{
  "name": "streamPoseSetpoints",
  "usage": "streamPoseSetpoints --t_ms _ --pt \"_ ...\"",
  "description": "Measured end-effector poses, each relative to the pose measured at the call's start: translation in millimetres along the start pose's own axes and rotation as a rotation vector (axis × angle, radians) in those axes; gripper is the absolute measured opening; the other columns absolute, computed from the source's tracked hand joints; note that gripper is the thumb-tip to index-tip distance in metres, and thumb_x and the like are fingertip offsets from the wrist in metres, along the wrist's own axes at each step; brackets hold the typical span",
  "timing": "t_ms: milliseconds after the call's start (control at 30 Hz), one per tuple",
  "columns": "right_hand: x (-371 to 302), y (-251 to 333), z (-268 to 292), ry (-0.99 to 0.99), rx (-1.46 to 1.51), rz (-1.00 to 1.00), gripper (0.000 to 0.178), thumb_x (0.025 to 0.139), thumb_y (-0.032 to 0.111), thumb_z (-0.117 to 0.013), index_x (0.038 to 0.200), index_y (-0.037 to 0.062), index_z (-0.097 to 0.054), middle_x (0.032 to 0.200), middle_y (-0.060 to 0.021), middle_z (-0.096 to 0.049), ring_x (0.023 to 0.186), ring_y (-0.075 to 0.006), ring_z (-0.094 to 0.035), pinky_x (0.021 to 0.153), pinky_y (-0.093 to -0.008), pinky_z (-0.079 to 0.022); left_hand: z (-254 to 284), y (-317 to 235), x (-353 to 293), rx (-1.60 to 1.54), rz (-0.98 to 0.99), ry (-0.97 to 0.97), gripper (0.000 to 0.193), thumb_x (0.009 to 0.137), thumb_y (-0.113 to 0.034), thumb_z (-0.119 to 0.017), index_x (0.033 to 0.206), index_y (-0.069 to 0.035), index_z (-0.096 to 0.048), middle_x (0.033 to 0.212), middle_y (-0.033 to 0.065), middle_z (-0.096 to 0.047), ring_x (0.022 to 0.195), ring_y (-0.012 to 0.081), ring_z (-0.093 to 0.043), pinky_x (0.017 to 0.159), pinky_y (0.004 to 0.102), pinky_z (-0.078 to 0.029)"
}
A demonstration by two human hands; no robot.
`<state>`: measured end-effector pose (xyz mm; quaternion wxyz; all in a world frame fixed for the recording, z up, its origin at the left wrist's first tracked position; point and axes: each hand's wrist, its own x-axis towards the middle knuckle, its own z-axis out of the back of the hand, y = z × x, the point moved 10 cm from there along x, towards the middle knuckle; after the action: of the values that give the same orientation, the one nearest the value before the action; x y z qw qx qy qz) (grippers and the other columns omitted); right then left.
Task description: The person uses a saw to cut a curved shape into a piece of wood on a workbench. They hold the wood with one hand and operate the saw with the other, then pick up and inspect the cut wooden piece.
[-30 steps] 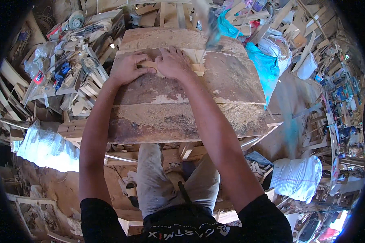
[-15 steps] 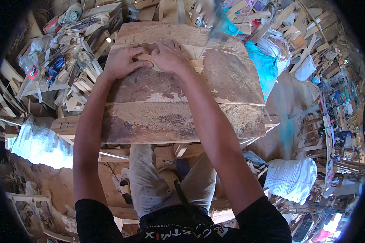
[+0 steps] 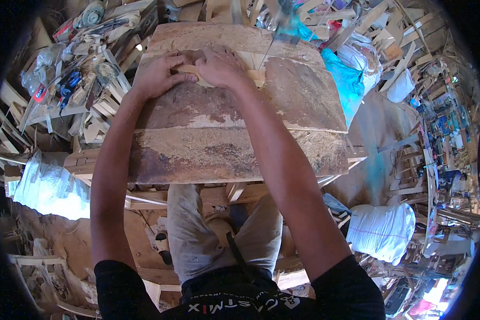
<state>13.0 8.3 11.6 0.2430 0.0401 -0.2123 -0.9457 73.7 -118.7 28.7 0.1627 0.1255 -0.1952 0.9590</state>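
Both my hands are at the far part of a worn plank tabletop (image 3: 240, 154) strewn with sawdust. My left hand (image 3: 160, 77) grips the left end of a pale, curved wood piece (image 3: 185, 69), thumb along its near edge. My right hand (image 3: 220, 66) is closed over the middle of that piece, its fingers on the far side. Light wood also shows just right of my right wrist, beside a thin upright saw blade (image 3: 266, 52). The parts of the wood beneath my hands are hidden.
Left of the tabletop, a bench holds wood offcuts, a plastic bottle (image 3: 34, 88) and a blue-and-black power tool (image 3: 71, 84). A turquoise sheet (image 3: 344, 80) hangs by the right edge. White sacks stand at lower right (image 3: 381, 232) and lower left (image 3: 50, 189).
The tabletop and my hands sit slightly higher and further left in the picture. Both hands keep their hold on the wood piece, with little other visible movement.
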Motion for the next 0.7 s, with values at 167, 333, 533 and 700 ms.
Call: streamPoseSetpoints --t_ms 167,333,533,700 --pt "0 -2 3 -0.096 -0.046 -0.006 0.066 0.1 0.04 -0.042 0.158 0.008 -0.041 0.165 -0.0211 -0.037 0.154 -0.0371 -0.032 0.128 -0.0483 -0.024 8 -13 1 0.012 -0.001 0.0 0.052 0.089 -0.055 -0.074 0.118 -0.011 -0.07 0.12 0.0145 -0.066 0.113 0.0357 -0.064 0.096 0.0457 -0.051" --pt "4 0 -2 -0.067 -0.087 0.028 0.068 0.101 0.041 -0.042 0.159 0.0074 -0.039 0.166 -0.0203 -0.036 0.155 -0.0368 -0.031 0.129 -0.0489 -0.022 11 -17 -4 0.022 -0.001 -0.034 0.052 0.09 -0.055 -0.073 0.119 -0.012 -0.07 0.12 0.0124 -0.066 0.114 0.0339 -0.064 0.097 0.0445 -0.05" --pt "1 2 2 -0.062 -0.054 0.021 0.069 0.101 0.04 -0.042 0.162 0.0078 -0.036 0.166 -0.0196 -0.036 0.154 -0.0368 -0.033 0.128 -0.048 -0.023 5 -7 -3 0.054 0.009 -0.001 0.051 0.091 -0.057 -0.071 0.12 -0.015 -0.07 0.12 0.0107 -0.067 0.11 0.033 -0.067 0.093 0.0445 -0.052" --pt "3 -4 2 -0.078 -0.029 0.008 0.071 0.099 0.041 -0.043 0.161 0.0068 -0.036 0.165 -0.0201 -0.038 0.153 -0.037 -0.035 0.128 -0.0468 -0.026 10 -14 -2 0.058 -0.023 -0.051 0.05 0.091 -0.058 -0.07 0.12 -0.017 -0.071 0.119 0.0082 -0.067 0.108 0.0315 -0.068 0.091 0.0443 -0.053"
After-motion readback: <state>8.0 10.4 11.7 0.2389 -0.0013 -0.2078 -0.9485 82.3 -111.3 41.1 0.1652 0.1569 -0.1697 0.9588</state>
